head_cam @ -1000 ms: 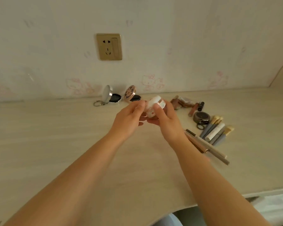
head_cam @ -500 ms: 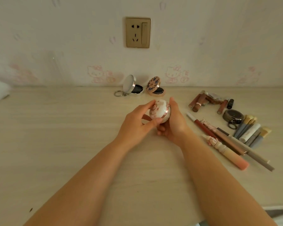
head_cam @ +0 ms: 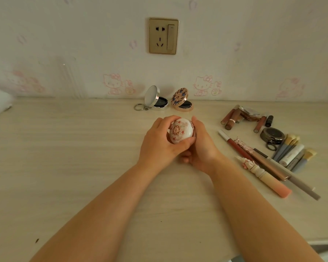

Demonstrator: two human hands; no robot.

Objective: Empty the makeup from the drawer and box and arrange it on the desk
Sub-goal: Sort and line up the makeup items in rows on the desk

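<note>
You hold a white compact (head_cam: 181, 132) patterned with red florals. Behind it stand a silver compact (head_cam: 155, 99) and a rose-gold compact (head_cam: 182, 100) with blue motifs. The desk (head_cam: 64, 148) is pale woodgrain; the socket (head_cam: 163, 35) gold; the wallpaper (head_cam: 112, 84) white with pink cartoon cats.

Round white compact with red floral pattern and rose-gold rim (head_cam: 181, 133), closed, tilted lid toward the camera, held above the pale wood-grain desk (head_cam: 64, 157) at centre. Silver round compact with key ring (head_cam: 156, 99) and rose-gold compact with blue-patterned lid (head_cam: 182, 100) sit open side by side at the back edge by the wall. At right: brown lip tubes (head_cam: 232, 119), dark round metal case (head_cam: 272, 134), long pencils and pens (head_cam: 263, 163) lying diagonally, grey-handled brushes (head_cam: 292, 152) in a bunch.
</note>
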